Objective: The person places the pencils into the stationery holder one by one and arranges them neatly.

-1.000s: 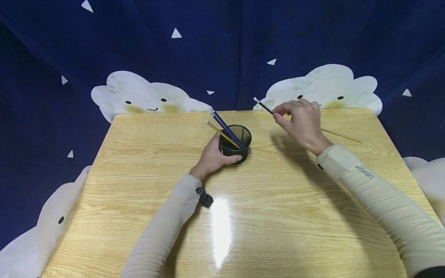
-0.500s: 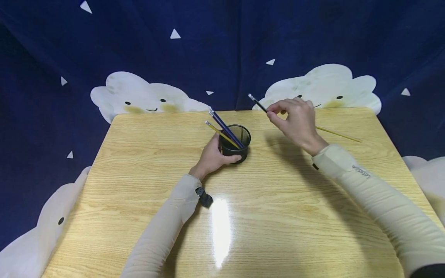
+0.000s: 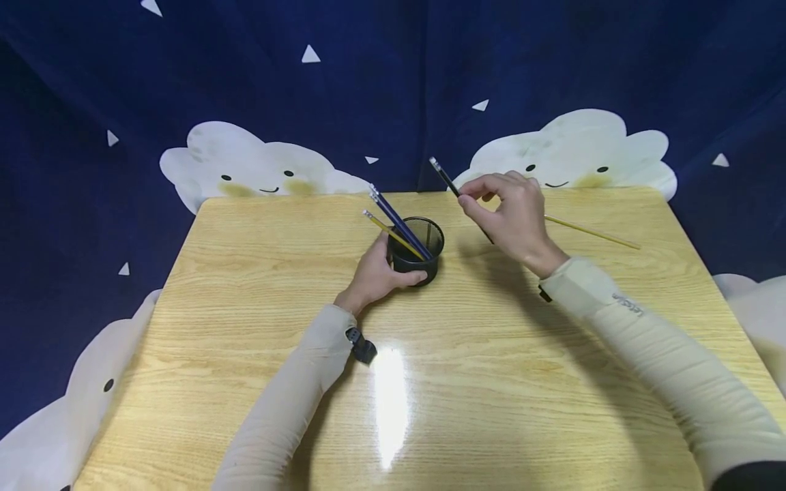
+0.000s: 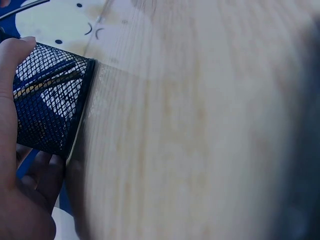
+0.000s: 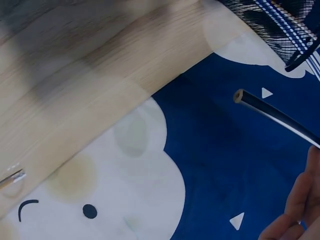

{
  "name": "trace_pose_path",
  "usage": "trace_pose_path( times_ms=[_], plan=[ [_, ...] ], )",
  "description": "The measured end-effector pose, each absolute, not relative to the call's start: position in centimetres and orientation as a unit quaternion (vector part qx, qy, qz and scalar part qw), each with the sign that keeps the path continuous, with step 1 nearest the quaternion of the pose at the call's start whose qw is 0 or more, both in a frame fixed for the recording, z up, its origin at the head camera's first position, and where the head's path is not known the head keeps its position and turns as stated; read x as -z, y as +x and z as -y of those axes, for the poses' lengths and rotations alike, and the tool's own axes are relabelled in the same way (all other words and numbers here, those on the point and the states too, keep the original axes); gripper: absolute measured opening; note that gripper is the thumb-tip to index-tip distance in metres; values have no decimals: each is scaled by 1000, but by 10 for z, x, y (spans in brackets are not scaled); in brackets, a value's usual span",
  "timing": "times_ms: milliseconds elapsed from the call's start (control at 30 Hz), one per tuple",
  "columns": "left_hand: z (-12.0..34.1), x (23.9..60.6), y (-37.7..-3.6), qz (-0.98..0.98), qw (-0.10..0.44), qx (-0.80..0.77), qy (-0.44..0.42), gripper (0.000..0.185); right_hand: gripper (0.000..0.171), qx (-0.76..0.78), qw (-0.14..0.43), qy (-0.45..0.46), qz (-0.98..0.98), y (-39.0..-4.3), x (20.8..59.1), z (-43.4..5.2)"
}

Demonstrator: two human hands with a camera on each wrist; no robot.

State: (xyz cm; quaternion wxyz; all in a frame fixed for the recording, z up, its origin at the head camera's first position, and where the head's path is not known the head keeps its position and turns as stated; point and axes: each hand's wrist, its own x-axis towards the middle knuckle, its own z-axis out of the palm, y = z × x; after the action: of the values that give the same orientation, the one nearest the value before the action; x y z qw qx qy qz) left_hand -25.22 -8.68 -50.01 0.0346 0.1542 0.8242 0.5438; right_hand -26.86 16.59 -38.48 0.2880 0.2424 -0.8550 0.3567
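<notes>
My left hand (image 3: 377, 273) grips the side of a black mesh pencil cup (image 3: 424, 271), thumb across its front. In the left wrist view the fingers and thumb wrap the mesh (image 4: 47, 100). Two dark blue pencils (image 3: 393, 216) and a yellow pencil (image 3: 385, 229) lean left in the cup, eraser ends up. To the right of the cup and above the table, my right hand (image 3: 512, 211) pinches a dark pencil (image 3: 446, 179), tilted with its eraser end up and left. In the right wrist view the dark pencil's (image 5: 275, 115) bare lower end shows.
A yellow pencil (image 3: 595, 235) lies on the wooden table (image 3: 491, 382), behind and right of my right hand. A dark blue curtain (image 3: 368, 88) with white clouds hangs behind the table's far edge.
My right hand has moved left toward the cup with the dark pencil, which now tilts more steeply. My left hand and the cup stay in place.
</notes>
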Motion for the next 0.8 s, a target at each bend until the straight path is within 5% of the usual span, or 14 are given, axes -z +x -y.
trace_pose_path(
  times_ms=[800],
  plan=[
    [87, 499, -253, -817, 36, -552, 164, 84, 6, -473, 307, 296, 771, -265, 369, -127]
  ],
)
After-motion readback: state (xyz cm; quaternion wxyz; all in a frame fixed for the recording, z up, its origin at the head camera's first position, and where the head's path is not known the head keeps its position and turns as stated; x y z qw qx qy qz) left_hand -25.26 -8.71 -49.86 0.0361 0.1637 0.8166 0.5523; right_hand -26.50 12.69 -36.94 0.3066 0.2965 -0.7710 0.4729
